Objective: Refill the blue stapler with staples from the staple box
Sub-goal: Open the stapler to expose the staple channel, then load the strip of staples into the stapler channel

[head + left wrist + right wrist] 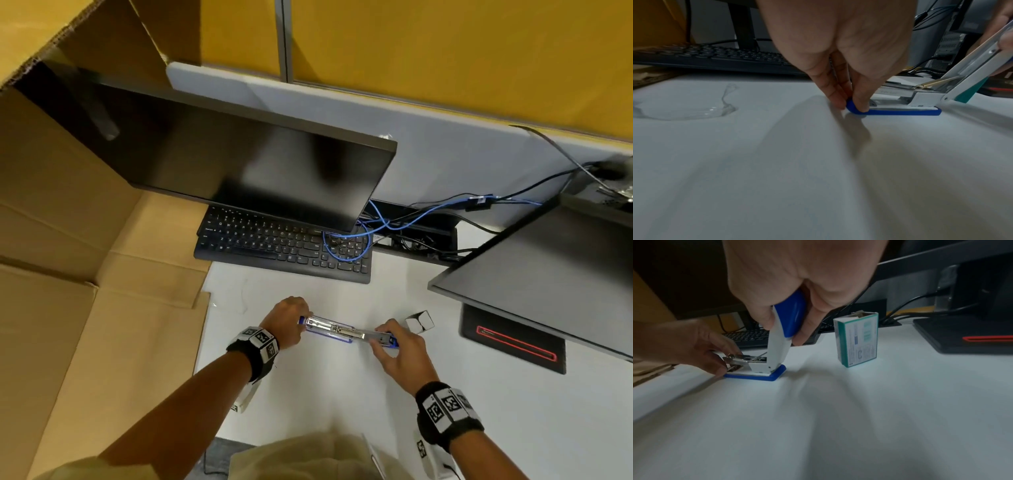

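Left hand (838, 32) fingers (835, 91) pinch one blue stapler (764, 368) base tip; right hand (801, 272) fingers grip raised lid. One staple box (857, 339) upright on table (838, 418), two monitors, one keyboard (284, 246).

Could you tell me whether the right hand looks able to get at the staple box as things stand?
Probably yes, once freed: the staple box stands upright just beside the right hand, nothing between, but that hand holds the blue stapler lid up.

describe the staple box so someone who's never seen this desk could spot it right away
On the white desk, between the black keyboard and the red-lined monitor base, the staple box stands upright just beyond the right hand, apart from the opened blue stapler. It is the only small white carton with teal edges, its top flap open.
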`<state>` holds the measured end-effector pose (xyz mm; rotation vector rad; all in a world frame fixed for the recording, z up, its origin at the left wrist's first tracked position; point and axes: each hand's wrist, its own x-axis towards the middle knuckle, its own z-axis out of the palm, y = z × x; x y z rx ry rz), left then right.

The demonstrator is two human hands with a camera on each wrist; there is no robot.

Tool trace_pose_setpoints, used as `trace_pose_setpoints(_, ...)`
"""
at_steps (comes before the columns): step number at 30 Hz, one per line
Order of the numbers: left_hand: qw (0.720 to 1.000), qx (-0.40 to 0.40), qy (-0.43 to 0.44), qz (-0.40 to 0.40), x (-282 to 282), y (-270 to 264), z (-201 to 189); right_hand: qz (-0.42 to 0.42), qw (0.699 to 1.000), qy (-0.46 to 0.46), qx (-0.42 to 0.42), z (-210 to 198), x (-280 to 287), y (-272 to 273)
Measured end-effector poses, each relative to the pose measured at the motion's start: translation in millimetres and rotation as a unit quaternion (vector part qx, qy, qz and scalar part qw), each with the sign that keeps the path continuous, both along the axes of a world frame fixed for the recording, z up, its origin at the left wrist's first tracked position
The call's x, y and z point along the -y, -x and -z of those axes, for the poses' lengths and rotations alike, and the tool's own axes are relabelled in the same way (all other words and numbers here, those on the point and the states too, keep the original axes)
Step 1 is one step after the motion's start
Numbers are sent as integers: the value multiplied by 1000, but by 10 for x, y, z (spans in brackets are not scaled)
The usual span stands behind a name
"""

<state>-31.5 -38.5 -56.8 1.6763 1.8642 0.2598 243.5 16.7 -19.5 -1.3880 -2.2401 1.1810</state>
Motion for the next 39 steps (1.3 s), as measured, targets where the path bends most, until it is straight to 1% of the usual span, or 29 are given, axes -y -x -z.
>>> trace_pose_setpoints(4,1000,-7,2,-14,71,-22,4,-36,998,-40,31,100,-47,-111)
trace_pose_setpoints(7,1000,-15,-5,-20,135,-46,34,-54,991,-84,88,223,-9,-250)
trace_pose_setpoints(9,1000,-14,-8,-13,158,-50,68,-86,982,-105,135,309,70,-332)
trace_pose_setpoints(11,1000,-19,-12,-2,162,-70,67,-105,974,-121,159,387,156,-398)
trace_pose_setpoints(13,1000,-28,-7,10,165,-115,47,-87,975,-118,167,378,231,-429)
trace_pose_setpoints(16,999,-41,7,34,172,-199,27,-55,977,-144,146,267,280,-447)
trace_pose_setpoints(20,997,-60,18,55,138,-335,21,35,974,-199,104,0,110,-501)
trace_pose_setpoints(22,995,-66,25,64,110,-437,7,95,974,-185,92,-87,-28,-538)
trace_pose_setpoints(24,994,-70,35,74,73,-571,-4,127,977,-137,100,-133,-160,-580)
trace_pose_setpoints(27,991,-76,56,91,24,-802,-20,80,983,-76,144,-138,-304,-609)
trace_pose_setpoints(30,986,-102,97,94,-13,-1013,-91,34,982,-69,170,-115,-363,-586)
trace_pose_setpoints(32,978,-127,116,115,-95,-1103,-167,33,982,-79,168,-93,-391,-565)
trace_pose_setpoints(34,978,-112,126,122,-213,-1171,-251,48,981,-87,164,-82,-429,-548)
trace_pose_setpoints(36,988,-52,100,107,-342,-1272,-364,68,981,-86,158,-98,-461,-526)
trace_pose_setpoints(37,992,-23,66,103,-409,-1350,-431,79,982,-84,153,-108,-469,-515)
trace_pose_setpoints(39,994,6,0,111,-526,-1547,-543,89,982,-78,150,-120,-463,-497)
